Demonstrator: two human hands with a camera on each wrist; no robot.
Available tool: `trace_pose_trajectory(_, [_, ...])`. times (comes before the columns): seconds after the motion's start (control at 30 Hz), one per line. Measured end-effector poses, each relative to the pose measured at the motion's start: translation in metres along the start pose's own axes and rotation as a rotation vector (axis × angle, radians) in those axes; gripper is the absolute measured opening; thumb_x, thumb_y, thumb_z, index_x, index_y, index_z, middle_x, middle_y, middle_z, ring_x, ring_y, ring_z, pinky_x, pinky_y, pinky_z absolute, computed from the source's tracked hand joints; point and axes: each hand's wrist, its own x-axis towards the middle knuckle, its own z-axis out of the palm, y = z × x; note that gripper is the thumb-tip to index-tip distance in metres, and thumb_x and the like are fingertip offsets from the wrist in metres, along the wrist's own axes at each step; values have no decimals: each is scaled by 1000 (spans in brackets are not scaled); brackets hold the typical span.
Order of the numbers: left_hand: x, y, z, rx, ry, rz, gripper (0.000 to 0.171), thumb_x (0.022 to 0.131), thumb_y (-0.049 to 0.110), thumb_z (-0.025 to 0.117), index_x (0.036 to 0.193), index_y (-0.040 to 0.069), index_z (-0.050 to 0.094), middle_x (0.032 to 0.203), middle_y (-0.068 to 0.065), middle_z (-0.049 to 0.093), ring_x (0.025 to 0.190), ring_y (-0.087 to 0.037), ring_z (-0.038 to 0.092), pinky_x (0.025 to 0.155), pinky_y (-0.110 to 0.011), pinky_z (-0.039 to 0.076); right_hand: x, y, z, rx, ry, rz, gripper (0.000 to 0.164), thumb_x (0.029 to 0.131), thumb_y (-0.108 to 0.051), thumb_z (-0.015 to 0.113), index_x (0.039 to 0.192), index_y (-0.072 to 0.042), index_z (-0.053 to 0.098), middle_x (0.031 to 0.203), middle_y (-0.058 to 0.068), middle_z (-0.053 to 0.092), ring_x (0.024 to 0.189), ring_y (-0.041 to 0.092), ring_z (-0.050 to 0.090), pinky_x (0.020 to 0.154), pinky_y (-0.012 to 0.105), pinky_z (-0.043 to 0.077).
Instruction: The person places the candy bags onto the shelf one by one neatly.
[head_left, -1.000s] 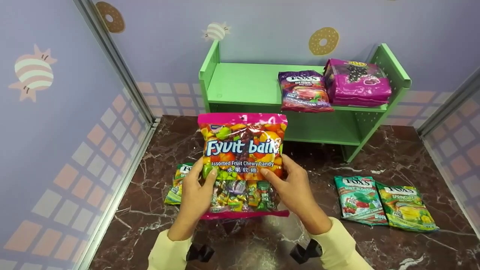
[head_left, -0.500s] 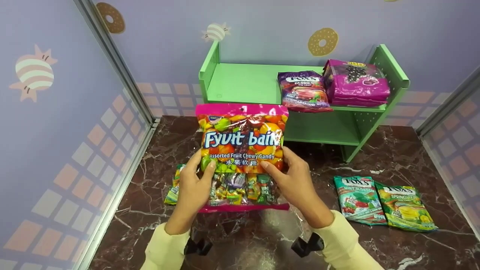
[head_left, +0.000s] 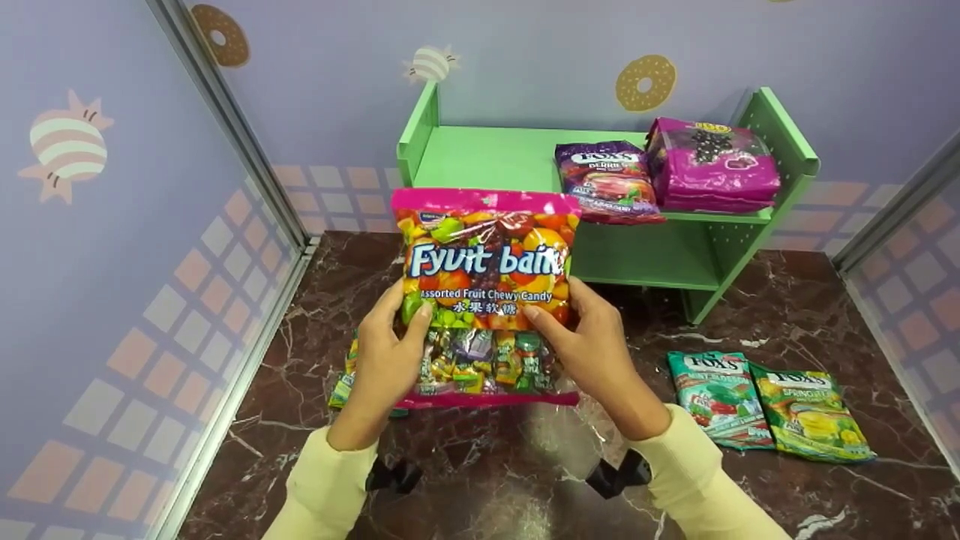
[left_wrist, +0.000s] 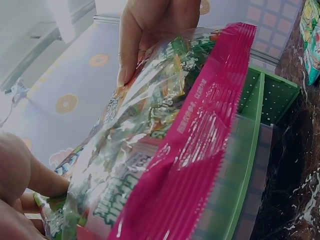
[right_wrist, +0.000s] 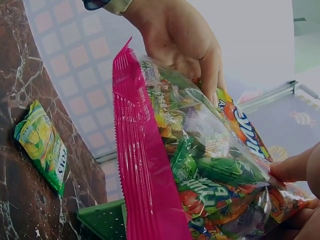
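Observation:
Both hands hold one bag of fruit chewy candy [head_left: 487, 262], its front facing up toward the head camera. My left hand [head_left: 386, 356] grips the left side, thumb on the printed front. On the opposite side, my right hand [head_left: 592, 356] holds it the same way, fingers behind the bag. Wrapped sweets show through the clear lower part, above a pink sealed edge [left_wrist: 200, 130] seen close in the left wrist view. The right wrist view shows the pink seal [right_wrist: 142, 150] and the left hand [right_wrist: 182, 40] gripping the far side.
Behind the bag stands a green two-tier shelf [head_left: 487, 161]. A purple candy bag [head_left: 609, 180] and a magenta pack [head_left: 712, 165] lie on its top tier, at right. Teal [head_left: 721, 401] and yellow-green [head_left: 810, 412] bags lie on the marble surface; another bag [head_left: 343, 390] is partly hidden at left.
Both hands have carried the fruit candy bag forward, toward the shelf, and its top edge now overlaps the front of the shelf's upper tier in view. The other bags stay put.

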Motion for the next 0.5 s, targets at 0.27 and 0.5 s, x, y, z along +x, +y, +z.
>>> trace_pose_trajectory(0.27, [7,5,0,0,-15,5,43,98,11,54,141,6,48,122,-12,58,98,-21,61,83,-34,54,5,-2,-2,-9,8,-13,46,87,-29,71,128,-12,57,112,7,70,93,19,69,83,36,58])
trace_pose_trajectory(0.5, [14,6,0,22,-18,16,41,99,12,54,139,6,50,121,-12,59,99,-22,60,84,-37,54,11,-3,-4,-7,6,-18,47,88,-29,71,128,-11,57,113,7,69,93,19,68,84,36,58])
